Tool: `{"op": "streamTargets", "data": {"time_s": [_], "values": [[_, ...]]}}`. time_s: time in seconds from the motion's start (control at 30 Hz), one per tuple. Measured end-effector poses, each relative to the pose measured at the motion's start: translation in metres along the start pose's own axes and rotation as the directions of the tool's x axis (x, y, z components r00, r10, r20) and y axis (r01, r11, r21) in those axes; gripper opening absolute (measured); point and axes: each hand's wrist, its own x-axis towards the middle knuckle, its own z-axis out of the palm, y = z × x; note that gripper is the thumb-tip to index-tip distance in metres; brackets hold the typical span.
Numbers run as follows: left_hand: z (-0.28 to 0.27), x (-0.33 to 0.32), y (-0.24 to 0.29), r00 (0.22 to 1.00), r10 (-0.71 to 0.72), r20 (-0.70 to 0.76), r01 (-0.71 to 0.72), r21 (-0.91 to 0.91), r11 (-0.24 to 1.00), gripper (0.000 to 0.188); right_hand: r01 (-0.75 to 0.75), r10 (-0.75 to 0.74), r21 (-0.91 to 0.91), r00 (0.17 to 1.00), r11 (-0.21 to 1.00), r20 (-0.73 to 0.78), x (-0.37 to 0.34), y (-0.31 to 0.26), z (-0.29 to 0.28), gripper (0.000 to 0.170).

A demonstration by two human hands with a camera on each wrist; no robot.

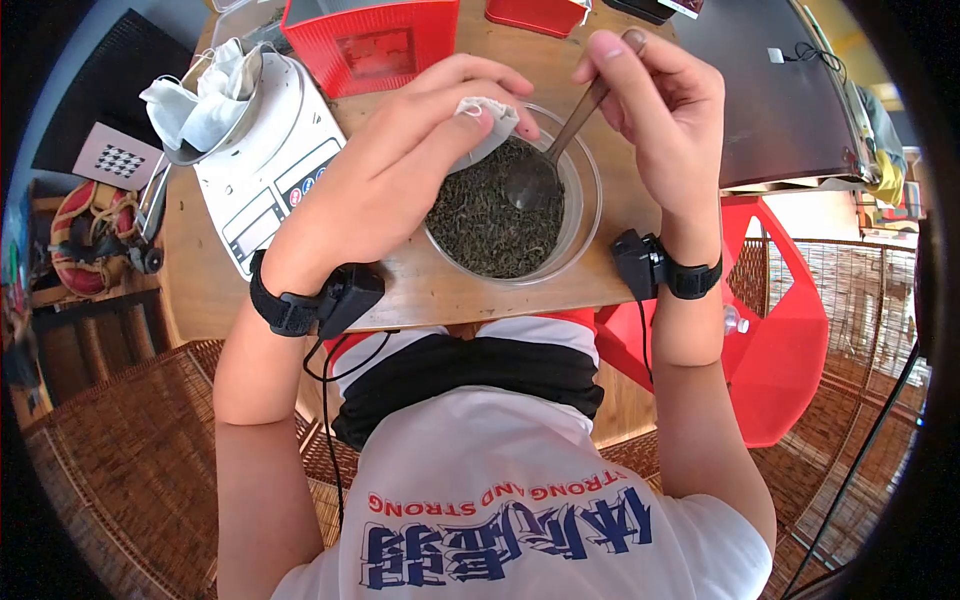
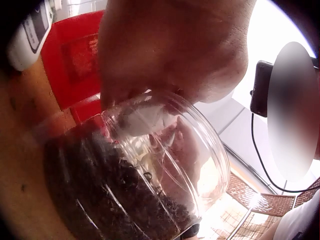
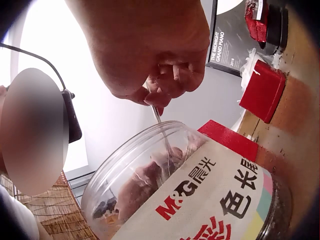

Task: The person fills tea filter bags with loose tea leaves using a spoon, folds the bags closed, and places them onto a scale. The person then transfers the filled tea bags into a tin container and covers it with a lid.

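Note:
A clear round tub [image 1: 592,205] of dark dried leaves [image 1: 490,225] stands near the table's front edge. My left hand [image 1: 385,175] pinches a small white cloth bag [image 1: 492,130] at the tub's left inner side; in the left wrist view the bag [image 2: 145,120] shows through the clear wall. My right hand [image 1: 660,115] grips the handle of a dark spoon [image 1: 578,120], its bowl resting on the leaves. From the right wrist, that hand [image 3: 155,55] is above the rim of the labelled tub [image 3: 200,190].
Left of the tub lies a white scale [image 1: 265,170] carrying a metal bowl of white bags [image 1: 215,100]. A red box [image 1: 375,45] stands behind, a smaller red box [image 1: 535,14] farther back. At right are a dark surface [image 1: 740,100] and a red chair [image 1: 770,340].

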Motion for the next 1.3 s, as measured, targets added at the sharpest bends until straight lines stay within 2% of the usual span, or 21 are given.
{"op": "streamTargets", "data": {"time_s": [0.07, 0.1, 0.17, 0.2, 0.23, 0.27, 0.3, 0.33, 0.4, 0.43, 0.47, 0.53, 0.6, 0.73, 0.8, 0.83, 0.9, 0.93, 1.0, 1.23, 1.3], "values": [[0.002, 0.001, 0.001, 0.995, 0.028, -0.095, -0.031, -0.038, 0.999, 0.042, -0.005, 0.012, -0.062, 0.994, 0.998, 0.108, 0.0, 0.001, 0.0, 0.018], [0.002, 0.001, 0.001, 0.995, 0.027, -0.094, -0.031, -0.039, 0.999, 0.042, -0.006, 0.013, -0.062, 0.994, 0.998, 0.108, 0.0, 0.0, 0.0, 0.018], [-0.002, 0.002, 0.0, 0.98, 0.111, -0.167, -0.083, 0.17, 0.982, 0.042, -0.021, 0.045, -0.217, 0.993, 0.976, 0.105, 0.001, -0.006, 0.001, 0.011], [-0.003, 0.002, 0.002, 0.979, 0.114, -0.166, -0.085, 0.172, 0.981, 0.042, -0.026, 0.059, -0.292, 0.993, 0.956, 0.103, 0.001, -0.007, 0.001, 0.007], [-0.004, 0.002, 0.004, 0.98, 0.086, -0.18, -0.057, 0.161, 0.985, 0.039, -0.024, 0.057, -0.292, 0.993, 0.956, 0.104, 0.005, -0.004, 0.0, 0.007], [-0.004, 0.002, 0.005, 0.98, 0.057, -0.193, -0.028, 0.149, 0.988, 0.037, 0.19, -0.146, -0.302, 0.976, 0.934, 0.163, 0.011, 0.003, -0.003, 0.018], [-0.004, 0.002, 0.006, 0.98, 0.056, -0.193, -0.027, 0.149, 0.989, 0.037, 0.393, -0.337, -0.3, 0.915, 0.869, 0.222, 0.014, 0.006, -0.004, 0.034], [-0.004, 0.002, 0.007, 0.979, 0.058, -0.198, -0.029, 0.147, 0.989, 0.032, 0.392, -0.336, -0.301, 0.916, 0.869, 0.221, 0.012, 0.005, -0.004, 0.034], [-0.002, 0.003, 0.007, 0.977, 0.064, -0.202, -0.034, 0.147, 0.989, 0.028, 0.262, -0.195, -0.269, 0.948, 0.927, 0.252, 0.01, 0.0, -0.004, 0.054], [0.002, 0.003, 0.007, 0.968, 0.044, -0.248, -0.036, 0.035, 0.999, 0.027, 0.264, -0.196, -0.269, 0.948, 0.926, 0.252, 0.01, 0.001, -0.002, 0.054], [0.004, 0.003, 0.006, 0.956, 0.017, -0.291, -0.042, -0.077, 0.996, 0.029, 0.287, -0.233, -0.205, 0.94, 0.936, 0.251, 0.01, 0.003, 0.0, 0.052], [0.003, 0.004, 0.003, 0.954, 0.029, -0.299, -0.057, -0.085, 0.995, 0.033, 0.307, -0.266, -0.143, 0.932, 0.941, 0.246, 0.01, 0.002, -0.001, 0.051], [0.002, 0.005, 0.002, 0.95, 0.043, -0.31, -0.074, -0.09, 0.993, 0.038, 0.443, -0.359, -0.251, 0.877, 0.86, 0.319, 0.012, -0.008, -0.003, 0.045], [0.002, 0.002, 0.005, 0.935, 0.054, -0.35, -0.061, -0.008, 0.998, 0.039, 0.377, -0.3, -0.274, 0.911, 0.885, 0.284, 0.005, -0.019, -0.002, 0.032], [0.003, 0.002, 0.005, 0.937, 0.055, -0.344, -0.05, 0.024, 0.998, 0.038, 0.459, -0.322, -0.443, 0.879, 0.77, 0.35, 0.005, -0.028, 0.0, 0.024], [0.004, 0.002, 0.003, 0.929, 0.042, -0.369, -0.049, -0.01, 0.999, 0.035, 0.461, -0.325, -0.444, 0.879, 0.769, 0.35, 0.006, -0.028, 0.0, 0.024], [0.004, 0.001, 0.002, 0.919, 0.026, -0.394, -0.047, -0.043, 0.998, 0.032, 0.347, -0.232, -0.4, 0.923, 0.848, 0.308, 0.005, -0.026, 0.001, 0.021], [0.004, 0.001, 0.001, 0.918, 0.028, -0.396, -0.046, -0.035, 0.998, 0.031, 0.346, -0.231, -0.4, 0.923, 0.849, 0.307, 0.005, -0.019, 0.0, 0.021], [0.005, 0.002, 0.003, 0.918, 0.033, -0.394, -0.048, -0.028, 0.998, 0.029, 0.418, -0.355, -0.249, 0.898, 0.874, 0.261, 0.01, -0.003, -0.002, 0.017], [0.004, 0.001, 0.009, 0.938, 0.021, -0.346, -0.023, 0.001, 1.0, 0.027, 0.413, -0.324, -0.325, 0.899, 0.851, 0.295, 0.008, -0.015, -0.004, 0.013], [0.003, 0.0, 0.01, 0.941, 0.02, -0.338, -0.015, 0.017, 1.0, 0.027, 0.296, -0.18, -0.428, 0.94, 0.854, 0.291, 0.005, -0.028, 0.0, 0.013]]}}
